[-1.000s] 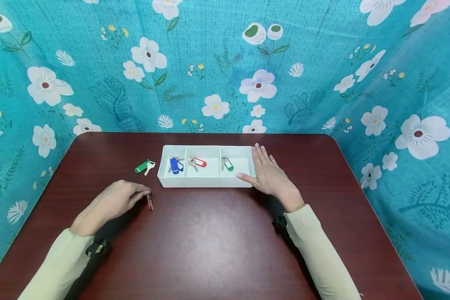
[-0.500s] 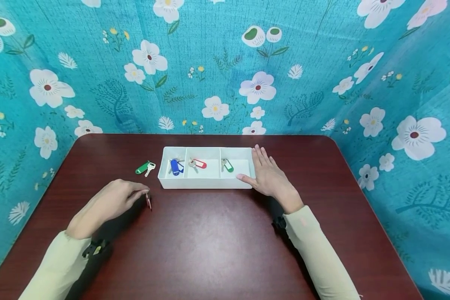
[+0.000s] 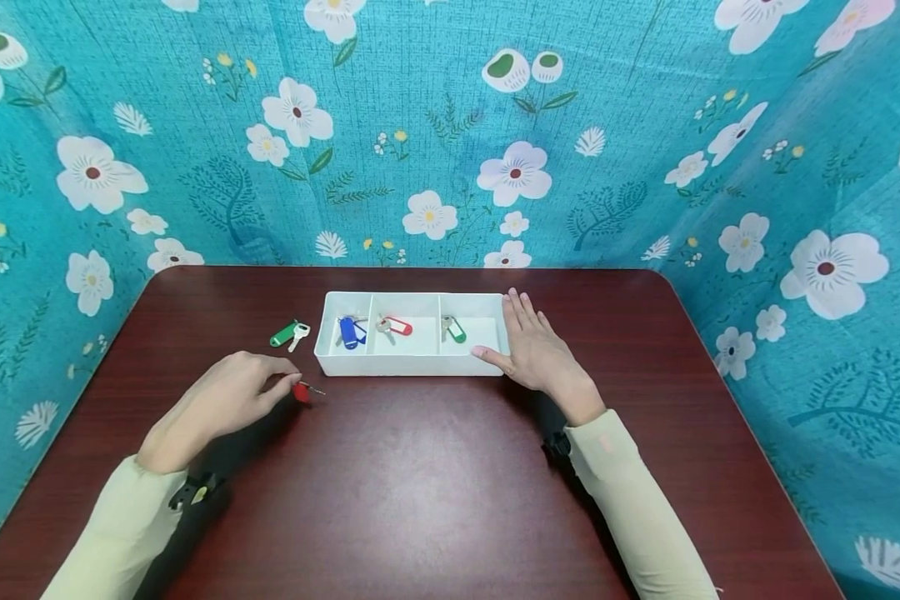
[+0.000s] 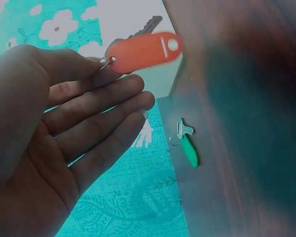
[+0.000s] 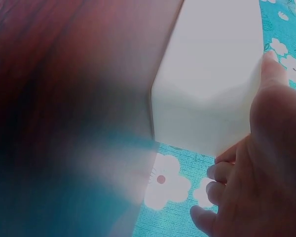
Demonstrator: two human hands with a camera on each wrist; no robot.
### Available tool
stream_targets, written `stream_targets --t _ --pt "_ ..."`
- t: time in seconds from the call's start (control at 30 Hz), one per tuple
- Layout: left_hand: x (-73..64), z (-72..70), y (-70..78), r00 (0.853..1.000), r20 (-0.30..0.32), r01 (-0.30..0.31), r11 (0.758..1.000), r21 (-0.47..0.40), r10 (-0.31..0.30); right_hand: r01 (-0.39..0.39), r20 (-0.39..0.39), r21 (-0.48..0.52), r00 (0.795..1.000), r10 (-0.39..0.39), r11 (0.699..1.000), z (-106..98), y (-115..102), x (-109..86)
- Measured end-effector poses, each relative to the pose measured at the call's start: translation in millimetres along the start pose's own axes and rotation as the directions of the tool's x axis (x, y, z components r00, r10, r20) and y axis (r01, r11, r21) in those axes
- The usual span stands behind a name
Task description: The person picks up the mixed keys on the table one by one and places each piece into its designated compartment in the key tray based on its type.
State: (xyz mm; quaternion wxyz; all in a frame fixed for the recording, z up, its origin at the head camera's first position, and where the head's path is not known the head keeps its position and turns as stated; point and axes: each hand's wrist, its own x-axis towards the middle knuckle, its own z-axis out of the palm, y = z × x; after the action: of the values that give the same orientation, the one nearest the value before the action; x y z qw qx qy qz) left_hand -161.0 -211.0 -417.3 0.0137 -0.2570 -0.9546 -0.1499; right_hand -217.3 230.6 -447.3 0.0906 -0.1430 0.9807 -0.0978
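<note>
My left hand (image 3: 225, 404) pinches the metal ring of a red key tag (image 4: 143, 53) between thumb and forefinger, just left of the box's front corner. Its key (image 4: 150, 25) hangs from the same ring, behind the tag in the left wrist view. The other fingers of that hand extend loosely. A white three-compartment box (image 3: 412, 366) stands lengthwise on the table. My right hand (image 3: 543, 358) rests against its right end, fingers fairly straight and the thumb over the front rim. Inside are blue-tagged keys (image 3: 349, 333) at left, a red-tagged key (image 3: 397, 326) in the middle and a green-tagged key (image 3: 456, 330) at right.
Left of the box, a key with a green tag (image 3: 283, 335) lies on the dark reddish-brown table (image 3: 435, 500). A blue flowered cloth (image 3: 435, 125) hangs behind the table and along its sides.
The red-tagged key in my left hand has swung from hanging down toward the front to pointing right, toward the box. My right hand has kept its place on the box.
</note>
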Motion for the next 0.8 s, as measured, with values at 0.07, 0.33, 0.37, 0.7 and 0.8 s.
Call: stream_targets --t 0.07,0.33,0.37,0.7,0.8 --pt "1.6 -1.2 2.2 1.000 0.006 0.008 1.000 -0.008 -0.008 0.002 -0.003 0.005 1.000 -0.002 1.000 0 0 -0.3" --pt "9.8 -4.8 10.3 1.000 -0.004 0.005 1.000 -0.030 -0.005 0.008 -0.013 0.005 1.000 -0.008 1.000 -2 -2 -2.2" --pt "10.8 -5.0 11.1 1.000 -0.006 0.001 1.000 -0.029 -0.001 0.008 -0.014 0.004 1.000 -0.008 1.000 -2 -2 -2.4" --pt "19.8 -7.7 19.7 1.000 -0.005 -0.020 0.999 -0.033 0.020 -0.006 0.004 0.021 1.000 0.006 1.000 -1 -1 -1.7" --pt "23.9 -8.8 22.6 1.000 -0.013 -0.025 0.999 -0.036 0.025 -0.007 0.006 0.021 1.000 0.007 1.000 -2 0 -1.8"
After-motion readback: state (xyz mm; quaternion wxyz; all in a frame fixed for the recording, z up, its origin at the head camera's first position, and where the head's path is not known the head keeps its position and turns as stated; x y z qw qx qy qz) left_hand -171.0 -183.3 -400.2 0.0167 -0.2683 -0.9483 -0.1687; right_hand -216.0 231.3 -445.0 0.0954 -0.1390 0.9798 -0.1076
